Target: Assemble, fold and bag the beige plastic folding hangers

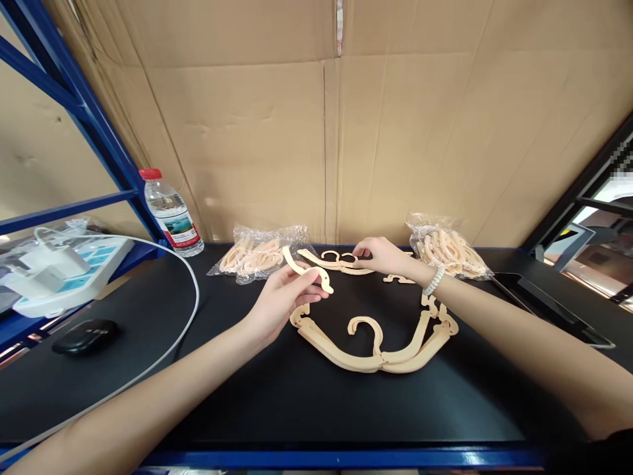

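Pinching a curved piece (295, 264), your left hand (287, 291) is nearly closed at centre; your right hand (382, 254) curls by hanger parts (324, 264), grip unverifiable. Black tabletop (346, 415) spans lower frame to blue edge (316, 458).

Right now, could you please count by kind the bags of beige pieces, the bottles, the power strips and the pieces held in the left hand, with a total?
Clear bags of beige pieces: 2 (left bag, right bag)
Red-capped bottle: 1
Power strip: 1
Beige piece in the left hand: 1
Total: 5
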{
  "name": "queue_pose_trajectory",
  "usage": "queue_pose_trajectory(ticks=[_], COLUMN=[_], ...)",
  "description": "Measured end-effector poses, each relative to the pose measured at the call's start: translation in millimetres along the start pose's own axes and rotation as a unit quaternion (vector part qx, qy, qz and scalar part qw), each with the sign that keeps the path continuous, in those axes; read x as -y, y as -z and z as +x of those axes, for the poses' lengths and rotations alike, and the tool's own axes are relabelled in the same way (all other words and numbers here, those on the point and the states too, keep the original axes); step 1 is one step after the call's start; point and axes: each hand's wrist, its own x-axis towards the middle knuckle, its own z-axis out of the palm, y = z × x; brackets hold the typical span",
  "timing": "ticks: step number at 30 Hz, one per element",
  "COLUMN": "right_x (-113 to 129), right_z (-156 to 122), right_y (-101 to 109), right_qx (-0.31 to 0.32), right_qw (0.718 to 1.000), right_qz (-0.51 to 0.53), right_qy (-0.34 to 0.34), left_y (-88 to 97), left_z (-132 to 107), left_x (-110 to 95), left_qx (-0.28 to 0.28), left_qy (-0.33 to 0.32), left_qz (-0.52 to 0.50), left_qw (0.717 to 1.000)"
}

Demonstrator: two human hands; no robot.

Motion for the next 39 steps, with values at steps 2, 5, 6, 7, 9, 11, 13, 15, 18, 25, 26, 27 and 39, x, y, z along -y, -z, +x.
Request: queue_pose_trajectory(ticks=[2, 5, 6, 7, 9, 11, 13, 15, 18, 25, 26, 27, 39], right_x=[-8, -10, -10, -10, -10, -7, 0, 11, 30, 37, 35, 34, 30], right_z=[-1, -1, -1, -1, -2, -5, -11, -21, -41, -90, -95, -99, -110], right_y=[-9, -18, -20, -21, -20, -16, -8, 2, 19, 34, 34, 34, 20], right_qx=[0.013, 0.035, 0.038, 0.038, 0.033, 0.023, 0.009, -0.007, -0.032, -0.113, -0.128, -0.145, -0.288], right_qw=[1.0, 0.998, 0.997, 0.997, 0.996, 0.996, 0.995, 0.994, 0.992, 0.974, 0.971, 0.967, 0.93], right_qz=[-0.027, -0.053, -0.061, -0.069, -0.082, -0.09, -0.097, -0.104, -0.111, -0.137, -0.143, -0.148, -0.18], right_qy=[-0.007, -0.009, -0.006, -0.003, 0.003, 0.008, 0.018, 0.034, 0.059, 0.137, 0.145, 0.149, 0.138], left_y=[2.5, 4.3, 4.5, 4.5, 4.3, 3.6, 2.5, 1.4, 0.4, -0.1, -0.3, -0.6, -7.2], left_z=[3, 4, 4, 4, 3, 3, 3, 2, 1, -2, -2, -3, -9], left_x=[3, 5, 5, 5, 5, 4, 3, 1, 0, 0, 0, 0, 0], left_qx=[-0.006, -0.019, -0.023, -0.025, -0.024, -0.022, -0.021, -0.015, -0.004, -0.001, -0.002, -0.004, 0.035], left_qy=[0.002, 0.004, 0.003, 0.001, -0.007, -0.01, -0.005, -0.002, -0.007, -0.009, 0.001, 0.009, -0.037], left_qz=[-0.011, -0.028, -0.032, -0.035, -0.041, -0.05, -0.061, -0.07, -0.075, -0.059, -0.054, -0.049, -0.022], left_qw=[1.0, 0.999, 0.999, 0.999, 0.999, 0.998, 0.998, 0.997, 0.997, 0.998, 0.999, 0.999, 0.998])
